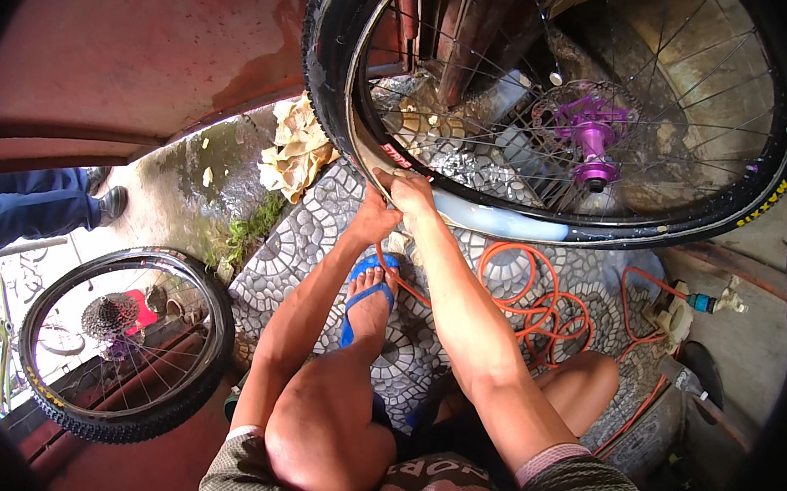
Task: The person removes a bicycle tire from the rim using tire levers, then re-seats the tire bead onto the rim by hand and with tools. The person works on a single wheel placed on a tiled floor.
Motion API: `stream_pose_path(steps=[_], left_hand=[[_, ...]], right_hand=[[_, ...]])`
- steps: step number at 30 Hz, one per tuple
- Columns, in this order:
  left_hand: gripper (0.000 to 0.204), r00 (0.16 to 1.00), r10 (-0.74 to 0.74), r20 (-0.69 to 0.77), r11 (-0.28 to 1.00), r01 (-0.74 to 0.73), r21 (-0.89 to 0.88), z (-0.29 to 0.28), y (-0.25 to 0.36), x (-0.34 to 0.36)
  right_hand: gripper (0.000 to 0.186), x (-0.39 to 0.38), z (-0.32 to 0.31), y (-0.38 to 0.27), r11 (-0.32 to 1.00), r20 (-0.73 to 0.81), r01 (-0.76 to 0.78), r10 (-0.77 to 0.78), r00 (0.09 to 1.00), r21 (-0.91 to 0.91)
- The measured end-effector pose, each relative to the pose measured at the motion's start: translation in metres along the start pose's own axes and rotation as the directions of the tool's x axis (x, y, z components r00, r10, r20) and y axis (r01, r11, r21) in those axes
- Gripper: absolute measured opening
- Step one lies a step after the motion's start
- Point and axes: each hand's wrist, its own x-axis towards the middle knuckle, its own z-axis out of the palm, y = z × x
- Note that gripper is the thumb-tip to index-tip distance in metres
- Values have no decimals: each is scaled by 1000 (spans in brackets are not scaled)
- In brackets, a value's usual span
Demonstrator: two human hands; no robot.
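Note:
A bicycle wheel (357, 120) with a black rim and purple hub (592, 141) stands tilted before me. Its black tyre (686, 237) gapes away from the rim along the near side. In that gap lies a milky pale patch (505, 220) that looks like liquid. Both my hands grip the tyre's near left edge, close together. My left hand (375, 215) is closed at the edge, its fingers partly hidden behind my right hand (406, 193), which is closed over the tyre. An orange hose (545, 303) runs up toward my left hand; whether the hand touches it is hidden.
Another wheel (212, 361) with a cassette lies at the lower left. Crumpled brown paper (295, 152) sits beside the pebble-patterned floor (275, 237). A person's dark-trousered legs (31, 206) show at left. A clear bottle (684, 377) and a hose fitting (701, 304) lie at right.

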Motion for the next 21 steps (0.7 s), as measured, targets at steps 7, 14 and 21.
stream_pose_path(steps=[7,14,21], left_hand=[[94,999,-2,46,999,0,34,-3,-1,5],[92,999,-39,30,988,43,-145,4,-7,3],[90,985,-165,42,985,167,-45,-2,-9,1]], right_hand=[[17,-5,-6,9,995,28,93,-92,995,-34],[29,-2,-9,-6,995,74,5,-12,997,100],[36,-14,12,-13,987,46,97,-104,994,127]])
